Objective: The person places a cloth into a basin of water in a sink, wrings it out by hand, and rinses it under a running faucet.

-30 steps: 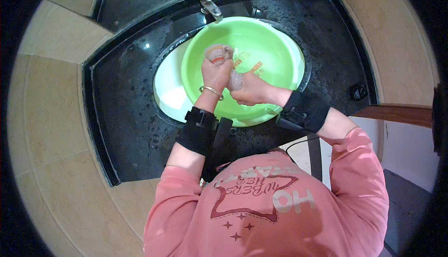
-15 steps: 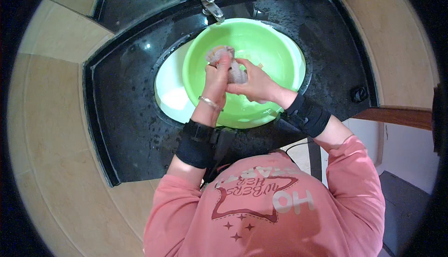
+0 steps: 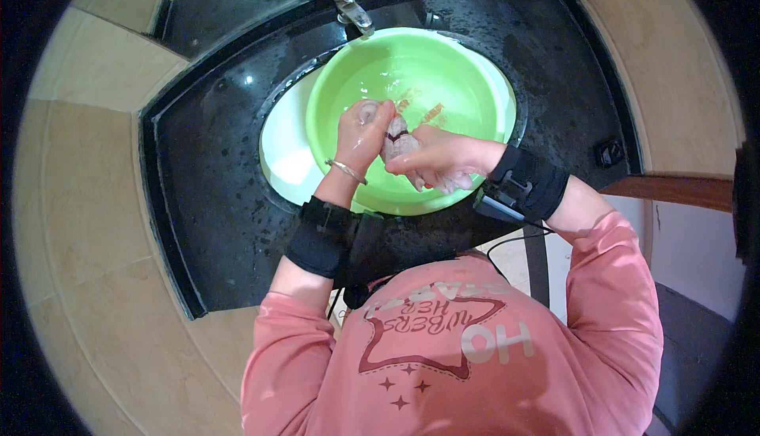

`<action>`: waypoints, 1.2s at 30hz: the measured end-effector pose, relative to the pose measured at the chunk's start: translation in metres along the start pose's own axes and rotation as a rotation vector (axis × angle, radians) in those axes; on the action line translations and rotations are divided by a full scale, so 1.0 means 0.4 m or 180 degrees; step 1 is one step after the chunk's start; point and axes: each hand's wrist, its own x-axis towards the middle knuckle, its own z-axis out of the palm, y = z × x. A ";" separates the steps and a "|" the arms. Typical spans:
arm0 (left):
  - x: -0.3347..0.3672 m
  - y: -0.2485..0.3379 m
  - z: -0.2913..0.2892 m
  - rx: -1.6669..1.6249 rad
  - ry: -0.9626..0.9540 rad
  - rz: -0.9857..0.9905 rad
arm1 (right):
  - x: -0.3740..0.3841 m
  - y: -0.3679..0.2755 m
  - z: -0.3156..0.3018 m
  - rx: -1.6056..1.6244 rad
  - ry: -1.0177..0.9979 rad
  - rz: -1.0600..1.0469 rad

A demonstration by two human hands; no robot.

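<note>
While the left hand [image 3: 362, 139] and right hand [image 3: 447, 156] are holding a pale cloth [image 3: 400, 145] in curled fingers over the green basin [image 3: 473, 91], wetness could be loosening their grip, risking a splash.

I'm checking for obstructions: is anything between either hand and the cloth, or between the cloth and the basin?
Nothing visible is in the way: the left hand and right hand grip the cloth directly, and no other object shows between it and the green basin.
</note>
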 end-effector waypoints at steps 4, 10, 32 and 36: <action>0.042 -0.028 -0.014 0.1858 -0.0404 0.0512 | 0.025 -0.005 0.015 -0.0690 0.0278 0.0110; 0.051 -0.066 -0.008 0.2501 0.0127 0.0230 | 0.050 0.003 0.033 -0.1013 0.0445 0.0172; 0.019 0.029 -0.003 -0.0726 -0.0202 -0.0530 | -0.006 -0.027 0.046 -0.0047 0.0058 0.0014; 0.048 0.010 0.027 0.0494 0.0116 -0.0202 | 0.000 -0.037 0.035 -0.0490 0.0427 0.0105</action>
